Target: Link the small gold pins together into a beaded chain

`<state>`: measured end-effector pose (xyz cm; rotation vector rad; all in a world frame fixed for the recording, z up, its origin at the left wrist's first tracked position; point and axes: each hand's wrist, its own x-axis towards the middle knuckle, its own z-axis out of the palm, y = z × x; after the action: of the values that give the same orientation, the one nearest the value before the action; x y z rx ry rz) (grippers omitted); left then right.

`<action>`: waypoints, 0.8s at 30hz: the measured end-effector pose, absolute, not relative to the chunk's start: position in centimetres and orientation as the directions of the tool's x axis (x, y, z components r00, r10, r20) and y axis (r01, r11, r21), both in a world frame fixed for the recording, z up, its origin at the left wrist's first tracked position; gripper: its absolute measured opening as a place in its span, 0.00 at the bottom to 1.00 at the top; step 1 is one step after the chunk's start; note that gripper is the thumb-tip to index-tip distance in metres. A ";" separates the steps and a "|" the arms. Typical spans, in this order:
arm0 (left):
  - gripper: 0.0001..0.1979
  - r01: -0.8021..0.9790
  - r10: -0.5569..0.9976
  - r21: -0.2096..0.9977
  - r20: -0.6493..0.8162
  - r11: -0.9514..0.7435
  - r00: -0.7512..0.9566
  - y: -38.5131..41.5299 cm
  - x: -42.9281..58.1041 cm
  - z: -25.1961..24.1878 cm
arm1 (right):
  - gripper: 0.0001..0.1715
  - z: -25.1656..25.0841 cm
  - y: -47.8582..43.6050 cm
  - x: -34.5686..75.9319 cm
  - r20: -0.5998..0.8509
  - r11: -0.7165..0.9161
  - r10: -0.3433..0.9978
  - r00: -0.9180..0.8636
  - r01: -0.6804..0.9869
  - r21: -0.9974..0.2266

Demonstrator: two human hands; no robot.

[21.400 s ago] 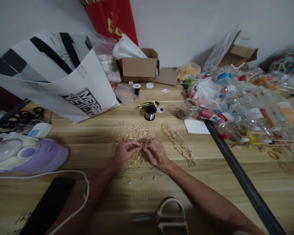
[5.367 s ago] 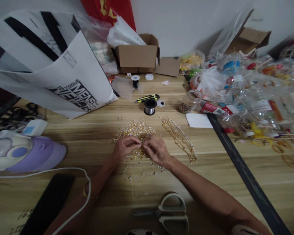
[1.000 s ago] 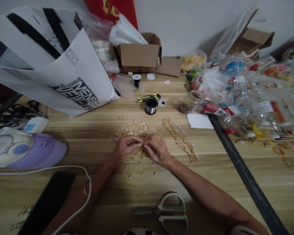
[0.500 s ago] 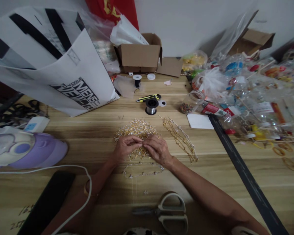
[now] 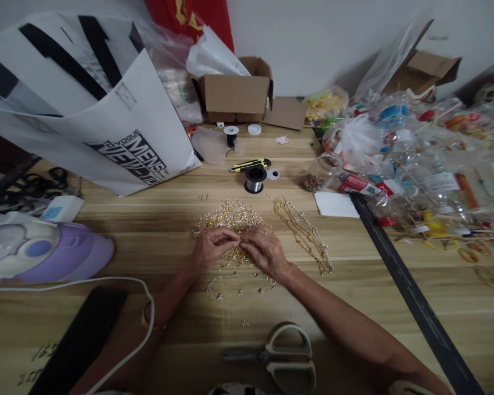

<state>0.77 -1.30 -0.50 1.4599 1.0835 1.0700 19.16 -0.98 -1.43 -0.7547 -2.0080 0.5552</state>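
Over a pile of gold and silver chain pieces [image 5: 229,213], my left hand [image 5: 211,248] and my right hand [image 5: 267,252] meet with fingertips pinched. What they pinch is too small to make out. Just below my hands a silver chain with small charms [image 5: 241,292] lies in a loose loop. To the right of the pile, gold and silver chains [image 5: 302,233] are stretched out slantwise. A tiny silver cluster [image 5: 245,323] sits nearer to me, above scissors with pale handles [image 5: 289,365].
A wire spool [image 5: 255,181], a yellow-black cutter [image 5: 250,164] and a jar of beads [image 5: 323,171] stand farther back. A large white bag [image 5: 148,131] and a purple device [image 5: 78,249] are at left. A white cable [image 5: 148,307] crosses my left forearm. Plastic bags crowd the right.
My hands stay pinched together over the pile, with only a very slight shift of the right hand's fingers. Everything else lies as before.
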 end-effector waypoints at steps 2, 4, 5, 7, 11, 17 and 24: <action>0.04 0.100 0.966 0.985 0.112 -0.138 0.232 -1.3 0.7 -0.5 | 0.05 -1.4 -1.0 19.1 0.591 0.716 0.692 -0.415 0.289 -0.635; 0.04 0.094 0.962 0.983 0.135 -0.161 0.237 -1.3 0.7 -0.4 | 0.04 -1.4 -1.0 19.1 0.590 0.719 0.688 -0.423 0.283 -0.635; 0.03 0.093 0.961 0.982 0.141 -0.167 0.236 -1.3 0.7 -0.3 | 0.04 -1.4 -1.0 19.1 0.587 0.719 0.686 -0.429 0.281 -0.635; 0.03 0.091 0.961 0.981 0.147 -0.173 0.233 -1.2 0.8 -0.3 | 0.03 -1.4 -0.9 19.2 0.586 0.721 0.684 -0.434 0.277 -0.636; 0.04 0.089 0.959 0.981 0.144 -0.170 0.245 -1.2 0.8 -0.3 | 0.03 -1.5 -1.0 19.2 0.595 0.728 0.675 -0.435 0.263 -0.633; 0.04 0.102 0.947 0.972 0.179 -0.212 0.266 -1.1 0.7 -0.5 | 0.06 -1.2 -1.0 19.3 0.567 0.716 0.686 -0.457 0.280 -0.640; 0.05 0.114 0.945 0.968 0.184 -0.221 0.272 -1.0 0.8 -0.2 | 0.06 -1.3 -0.9 19.3 0.561 0.715 0.688 -0.460 0.293 -0.635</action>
<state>0.75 -1.04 -0.17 1.5795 1.0070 1.0835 19.30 -0.92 -1.25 -0.7457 -2.0565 0.5798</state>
